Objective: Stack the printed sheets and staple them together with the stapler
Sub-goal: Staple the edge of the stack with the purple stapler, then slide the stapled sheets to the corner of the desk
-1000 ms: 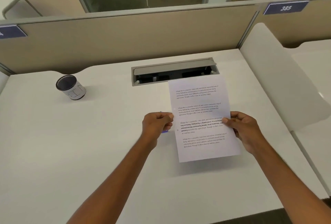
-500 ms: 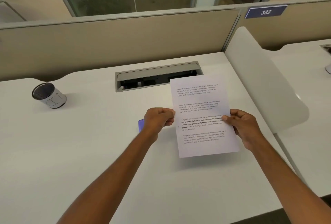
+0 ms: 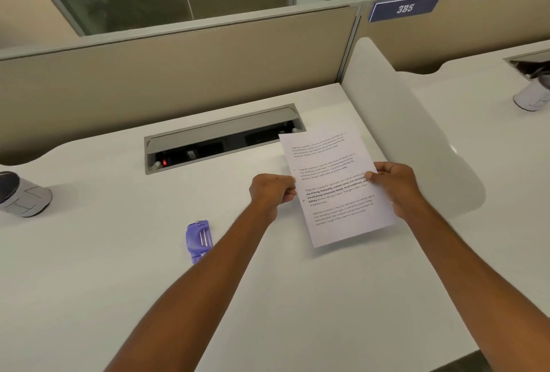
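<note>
Two hands hold the printed sheets [image 3: 336, 187] over the right part of the white desk [image 3: 104, 282]. The left hand [image 3: 272, 191] pinches the left edge about halfway down, with its fingers curled in. The right hand [image 3: 394, 185] grips the right edge at much the same height, its thumb lying across the printed face and its fingers behind the paper.

The paper is tilted, with its top leaning to the left, and its upper corner covers the right end of the open cable slot [image 3: 220, 136] set into the desk (from where I stand the edges look like one, so I cannot tell how many sheets are in the bundle). A soft shadow lies on the desk under the lower edge, so the paper is lifted off the surface rather than lying flat.

The small purple stapler [image 3: 198, 239] lies on the desk just left of the left forearm, well apart from the sheets, and its near end is hidden behind the arm. Neither hand touches it.

A grey cup [image 3: 22, 196] with a dark top stands at the far left of the desk. A beige partition [image 3: 178, 74] runs along the back, with a blue plate [image 3: 404, 8] reading 385 fixed further right. A white side panel [image 3: 401, 121] closes off the desk on the right, and beyond it a second cup [image 3: 532, 95] stands on the neighbouring desk.
</note>
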`<state>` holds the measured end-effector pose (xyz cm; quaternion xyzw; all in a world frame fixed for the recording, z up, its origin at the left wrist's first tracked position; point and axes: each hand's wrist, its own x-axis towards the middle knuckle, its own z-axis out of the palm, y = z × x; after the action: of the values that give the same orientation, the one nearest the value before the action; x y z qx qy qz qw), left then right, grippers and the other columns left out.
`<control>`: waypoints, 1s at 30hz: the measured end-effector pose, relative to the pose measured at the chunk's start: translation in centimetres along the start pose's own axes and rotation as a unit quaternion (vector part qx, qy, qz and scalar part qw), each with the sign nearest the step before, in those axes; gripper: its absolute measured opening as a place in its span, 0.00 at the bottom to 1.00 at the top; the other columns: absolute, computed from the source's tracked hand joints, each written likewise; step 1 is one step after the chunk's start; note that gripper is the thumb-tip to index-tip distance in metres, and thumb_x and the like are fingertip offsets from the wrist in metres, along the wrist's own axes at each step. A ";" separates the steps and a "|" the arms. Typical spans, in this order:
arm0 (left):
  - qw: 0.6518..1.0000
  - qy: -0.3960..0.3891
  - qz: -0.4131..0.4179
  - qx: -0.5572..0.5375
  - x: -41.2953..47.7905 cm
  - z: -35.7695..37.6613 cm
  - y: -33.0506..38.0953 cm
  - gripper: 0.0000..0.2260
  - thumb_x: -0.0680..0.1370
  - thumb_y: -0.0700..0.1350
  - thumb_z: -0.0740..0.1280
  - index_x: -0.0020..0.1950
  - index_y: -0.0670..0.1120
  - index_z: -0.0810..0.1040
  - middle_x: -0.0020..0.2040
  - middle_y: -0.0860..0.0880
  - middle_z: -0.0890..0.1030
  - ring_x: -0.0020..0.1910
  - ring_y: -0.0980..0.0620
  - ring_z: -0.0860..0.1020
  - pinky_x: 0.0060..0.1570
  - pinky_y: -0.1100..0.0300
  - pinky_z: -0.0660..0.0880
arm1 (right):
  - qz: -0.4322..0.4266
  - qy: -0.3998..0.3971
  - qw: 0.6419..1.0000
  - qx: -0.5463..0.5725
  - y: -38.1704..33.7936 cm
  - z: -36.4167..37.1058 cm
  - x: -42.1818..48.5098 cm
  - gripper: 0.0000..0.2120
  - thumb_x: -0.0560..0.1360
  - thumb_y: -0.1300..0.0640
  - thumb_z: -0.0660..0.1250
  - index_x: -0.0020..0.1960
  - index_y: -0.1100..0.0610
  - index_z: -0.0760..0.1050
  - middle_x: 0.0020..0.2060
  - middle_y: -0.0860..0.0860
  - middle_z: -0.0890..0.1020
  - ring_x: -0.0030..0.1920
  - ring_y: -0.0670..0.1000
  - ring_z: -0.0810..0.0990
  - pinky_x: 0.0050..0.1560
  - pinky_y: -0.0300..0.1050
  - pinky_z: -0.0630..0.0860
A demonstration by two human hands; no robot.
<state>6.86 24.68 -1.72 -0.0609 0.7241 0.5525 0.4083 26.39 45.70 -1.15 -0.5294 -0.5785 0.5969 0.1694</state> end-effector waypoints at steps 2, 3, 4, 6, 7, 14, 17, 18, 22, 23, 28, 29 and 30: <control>1.000 0.004 -0.013 0.003 1.0 1.6 0.3 0.03 0.74 0.36 0.78 0.44 0.36 0.87 0.41 0.41 0.90 0.36 0.47 0.86 0.50 0.50 0.89 | -0.003 0.017 1.000 -0.019 0.2 -0.4 1.6 0.11 0.77 0.70 0.75 0.48 0.54 0.85 0.45 0.52 0.89 0.42 0.53 0.88 0.51 0.47 0.83; 1.000 0.005 -0.015 0.005 1.5 2.3 0.3 0.03 0.74 0.35 0.77 0.44 0.34 0.87 0.41 0.40 0.90 0.35 0.47 0.86 0.51 0.48 0.88 | -0.005 0.028 0.999 -0.031 0.3 -0.6 2.4 0.11 0.77 0.69 0.75 0.49 0.54 0.86 0.45 0.51 0.89 0.43 0.54 0.88 0.52 0.47 0.83; 1.000 0.007 -0.016 0.008 2.0 3.0 0.3 0.04 0.74 0.34 0.77 0.45 0.33 0.87 0.42 0.39 0.90 0.35 0.46 0.86 0.51 0.47 0.88 | -0.008 0.042 0.998 -0.047 0.4 -0.7 3.2 0.11 0.76 0.69 0.75 0.51 0.54 0.86 0.45 0.50 0.89 0.44 0.53 0.88 0.51 0.46 0.83; 1.000 0.015 -0.017 0.012 2.7 4.4 0.3 0.06 0.73 0.33 0.76 0.47 0.30 0.86 0.43 0.36 0.89 0.34 0.45 0.85 0.52 0.44 0.88 | -0.018 0.070 0.993 -0.088 0.6 -0.8 4.5 0.12 0.75 0.68 0.76 0.53 0.52 0.86 0.43 0.46 0.88 0.44 0.51 0.87 0.46 0.40 0.81; 1.000 0.019 -0.019 0.015 3.1 5.1 0.2 0.06 0.73 0.33 0.75 0.47 0.30 0.86 0.43 0.36 0.89 0.33 0.44 0.85 0.52 0.43 0.88 | -0.024 0.081 0.990 -0.109 0.6 -0.8 5.0 0.13 0.75 0.67 0.76 0.52 0.51 0.85 0.42 0.44 0.87 0.44 0.49 0.87 0.44 0.39 0.79; 0.997 0.038 -0.040 0.049 4.7 8.2 0.3 0.07 0.73 0.32 0.75 0.50 0.29 0.86 0.46 0.34 0.89 0.31 0.43 0.82 0.51 0.40 0.87 | -0.030 0.106 0.962 -0.250 1.8 -1.0 7.4 0.13 0.76 0.62 0.70 0.59 0.55 0.84 0.51 0.49 0.87 0.50 0.54 0.83 0.42 0.42 0.73; 0.996 0.046 -0.052 0.062 5.2 8.6 0.1 0.07 0.73 0.31 0.74 0.49 0.29 0.85 0.40 0.37 0.88 0.29 0.43 0.80 0.48 0.40 0.88 | -0.020 0.103 0.961 -0.256 2.3 -1.0 7.8 0.13 0.76 0.59 0.69 0.59 0.56 0.84 0.55 0.51 0.88 0.54 0.56 0.84 0.46 0.44 0.74; 0.995 0.047 -0.056 0.063 5.3 8.6 0.1 0.07 0.73 0.31 0.75 0.49 0.29 0.85 0.38 0.38 0.86 0.29 0.44 0.80 0.47 0.40 0.88 | -0.014 0.099 0.962 -0.252 2.3 -1.0 7.8 0.14 0.77 0.58 0.69 0.62 0.57 0.83 0.57 0.52 0.87 0.56 0.55 0.84 0.49 0.44 0.74; 0.995 0.047 -0.063 0.056 5.9 8.7 -0.1 0.05 0.73 0.30 0.75 0.48 0.29 0.85 0.36 0.39 0.84 0.29 0.44 0.79 0.49 0.40 0.87 | -0.012 0.094 0.968 -0.231 2.1 -0.8 7.8 0.21 0.79 0.57 0.72 0.72 0.59 0.80 0.66 0.54 0.84 0.64 0.54 0.82 0.58 0.43 0.73; 0.995 0.048 -0.063 0.055 5.9 8.7 -0.1 0.05 0.73 0.29 0.75 0.47 0.29 0.85 0.36 0.39 0.84 0.29 0.44 0.79 0.49 0.40 0.87 | -0.012 0.095 0.968 -0.232 2.1 -0.7 7.8 0.22 0.79 0.57 0.72 0.72 0.59 0.80 0.67 0.54 0.84 0.66 0.55 0.81 0.59 0.43 0.73; 0.995 0.060 -0.057 0.046 5.9 8.6 -0.1 0.05 0.72 0.28 0.73 0.40 0.37 0.82 0.35 0.41 0.81 0.28 0.46 0.77 0.48 0.46 0.86 | -0.023 0.107 0.951 -0.291 1.8 -0.5 7.1 0.05 0.78 0.57 0.70 0.44 0.56 0.78 0.42 0.51 0.81 0.48 0.60 0.78 0.40 0.48 0.72; 0.996 0.063 -0.054 0.043 5.7 8.5 -0.1 0.06 0.72 0.28 0.73 0.40 0.38 0.82 0.35 0.41 0.80 0.28 0.46 0.77 0.48 0.47 0.86 | -0.027 0.106 0.947 -0.302 1.7 -0.4 6.8 0.08 0.78 0.56 0.70 0.41 0.55 0.74 0.41 0.51 0.80 0.46 0.59 0.77 0.38 0.47 0.70; 0.996 0.066 -0.051 0.041 5.6 8.4 -0.1 0.05 0.72 0.29 0.73 0.40 0.38 0.82 0.35 0.42 0.80 0.29 0.46 0.77 0.49 0.47 0.86 | -0.024 0.104 0.943 -0.315 1.5 -0.4 6.5 0.07 0.78 0.56 0.70 0.44 0.57 0.76 0.44 0.53 0.82 0.47 0.60 0.78 0.41 0.48 0.71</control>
<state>7.61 33.77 -5.95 -0.1170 0.7673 0.4956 0.3898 24.82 50.76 -5.20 -0.6008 -0.7288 0.3217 0.0669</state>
